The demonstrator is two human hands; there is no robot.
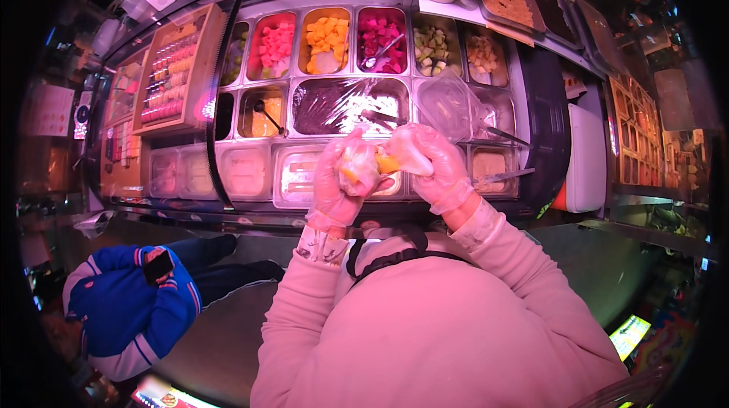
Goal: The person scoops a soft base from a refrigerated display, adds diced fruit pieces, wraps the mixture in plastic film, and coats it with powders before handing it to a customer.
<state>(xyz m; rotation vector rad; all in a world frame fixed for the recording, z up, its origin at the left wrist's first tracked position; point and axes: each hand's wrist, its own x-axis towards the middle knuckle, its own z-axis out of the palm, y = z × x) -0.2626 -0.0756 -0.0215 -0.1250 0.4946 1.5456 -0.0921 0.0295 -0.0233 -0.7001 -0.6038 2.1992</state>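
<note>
I've got the left hand (336,189) grip cupped under a pale bundle (358,168) mid-frame, right hand (446,174) grip pinching a soft white piece (412,153) beside it, probably to steady the yellow filling (388,163).

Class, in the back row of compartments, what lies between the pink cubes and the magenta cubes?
Yellow cubes, in their own compartment, lie between the pink cubes and the magenta cubes; the head view shows this.

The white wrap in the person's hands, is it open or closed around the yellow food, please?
Open: yellow food shows between the left hand and right hand, uncovered by the white wrap.
</note>
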